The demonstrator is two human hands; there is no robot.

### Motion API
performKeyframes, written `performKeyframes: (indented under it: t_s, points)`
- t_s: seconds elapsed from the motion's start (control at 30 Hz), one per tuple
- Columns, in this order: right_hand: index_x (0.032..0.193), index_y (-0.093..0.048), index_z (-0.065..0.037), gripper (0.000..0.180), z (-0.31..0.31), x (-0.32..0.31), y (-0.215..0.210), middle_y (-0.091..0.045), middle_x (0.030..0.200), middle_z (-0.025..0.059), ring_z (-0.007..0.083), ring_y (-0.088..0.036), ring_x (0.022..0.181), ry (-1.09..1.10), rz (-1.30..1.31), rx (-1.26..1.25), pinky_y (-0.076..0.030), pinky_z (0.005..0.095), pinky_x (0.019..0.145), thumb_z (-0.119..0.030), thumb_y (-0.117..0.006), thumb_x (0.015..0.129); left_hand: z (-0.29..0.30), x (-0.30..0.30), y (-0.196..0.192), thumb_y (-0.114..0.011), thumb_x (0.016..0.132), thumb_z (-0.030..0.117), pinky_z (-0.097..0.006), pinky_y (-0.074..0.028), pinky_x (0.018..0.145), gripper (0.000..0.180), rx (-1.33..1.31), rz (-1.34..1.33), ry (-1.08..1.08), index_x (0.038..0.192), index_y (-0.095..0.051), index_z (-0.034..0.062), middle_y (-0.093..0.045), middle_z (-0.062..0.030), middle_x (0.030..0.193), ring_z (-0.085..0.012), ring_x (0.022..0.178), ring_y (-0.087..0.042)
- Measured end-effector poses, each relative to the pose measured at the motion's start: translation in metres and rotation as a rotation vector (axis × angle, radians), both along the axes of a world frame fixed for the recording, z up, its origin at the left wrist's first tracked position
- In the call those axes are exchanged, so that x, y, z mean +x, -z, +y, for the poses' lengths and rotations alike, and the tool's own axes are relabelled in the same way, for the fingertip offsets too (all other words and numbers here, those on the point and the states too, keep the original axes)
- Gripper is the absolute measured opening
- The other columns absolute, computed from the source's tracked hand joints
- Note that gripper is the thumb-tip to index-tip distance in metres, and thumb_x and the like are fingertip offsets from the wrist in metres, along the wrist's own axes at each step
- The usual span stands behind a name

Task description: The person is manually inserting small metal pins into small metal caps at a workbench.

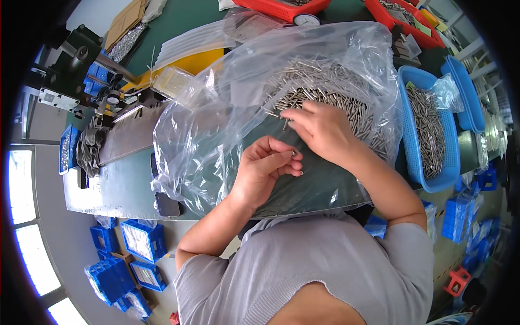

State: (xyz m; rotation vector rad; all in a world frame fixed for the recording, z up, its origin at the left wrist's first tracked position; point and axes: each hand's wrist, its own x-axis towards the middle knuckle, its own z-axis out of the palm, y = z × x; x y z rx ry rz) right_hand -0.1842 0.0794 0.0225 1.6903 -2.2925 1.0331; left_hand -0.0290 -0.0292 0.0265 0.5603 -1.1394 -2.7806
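Note:
A large clear plastic bag (216, 108) lies spread open on the dark green table (179, 21), with a heap of small metal pins (330, 92) on it. My right hand (319, 130) reaches into the near edge of the heap, fingertips pinching one or two pins. My left hand (268, 165) is curled just below it, fingers closed around what looks like a small bundle of pins at the thumb and forefinger. The two hands are almost touching.
A blue tray (414, 146) of metal pins stands at the right, another blue tray (466, 92) behind it. Red bins (281, 8) sit at the far edge. A machine (76, 59) and tools stand at the left. Blue crates (141, 241) lie on the floor.

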Motion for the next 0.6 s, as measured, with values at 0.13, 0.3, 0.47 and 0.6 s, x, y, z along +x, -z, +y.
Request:
performKeyframes:
  t_s: [0.13, 0.3, 0.47, 0.6]
  points:
    - [0.092, -0.067, -0.013, 0.021, -0.002, 0.006, 0.006, -0.049, 0.068, 0.0052, 0.0234, -0.057, 0.062, -0.021, 0.154, 0.120, -0.046, 0.0361, 0.053, -0.009, -0.067, 0.071, -0.001, 0.002, 0.001, -0.054, 0.087, -0.001, -0.033, -0.055, 0.069, 0.004, 0.005, 0.001, 0.004, 0.090, -0.054, -0.0017, -0.065, -0.0159, 0.088, -0.0210, 0.074, -0.065]
    - [0.085, -0.067, -0.012, 0.016, 0.016, 0.004, 0.004, -0.053, 0.072, 0.0046, 0.0236, -0.057, 0.064, -0.123, -0.018, 0.155, -0.045, 0.0357, 0.054, -0.010, -0.069, 0.070, -0.002, 0.001, 0.001, -0.054, 0.086, -0.001, -0.033, -0.055, 0.069, 0.003, 0.013, 0.002, -0.024, 0.090, -0.054, -0.0016, -0.065, -0.0159, 0.088, -0.0208, 0.074, -0.065]
    - [0.086, -0.066, -0.012, 0.015, 0.025, -0.001, -0.009, -0.054, 0.073, 0.0049, 0.0240, -0.058, 0.065, -0.127, -0.049, 0.226, -0.046, 0.0349, 0.057, -0.012, -0.069, 0.071, -0.004, 0.002, 0.000, -0.053, 0.086, -0.001, -0.033, -0.055, 0.069, 0.005, -0.005, 0.006, -0.050, 0.090, -0.054, -0.0029, -0.065, -0.0167, 0.088, -0.0212, 0.075, -0.065]
    - [0.086, -0.065, -0.010, 0.015, 0.024, -0.002, -0.002, -0.053, 0.073, 0.0054, 0.0246, -0.058, 0.065, -0.118, -0.007, 0.213, -0.046, 0.0352, 0.057, -0.012, -0.069, 0.071, -0.004, 0.000, 0.001, -0.053, 0.086, -0.001, -0.033, -0.055, 0.069, 0.006, 0.000, 0.007, -0.051, 0.090, -0.055, -0.0033, -0.065, -0.0170, 0.088, -0.0213, 0.075, -0.065]
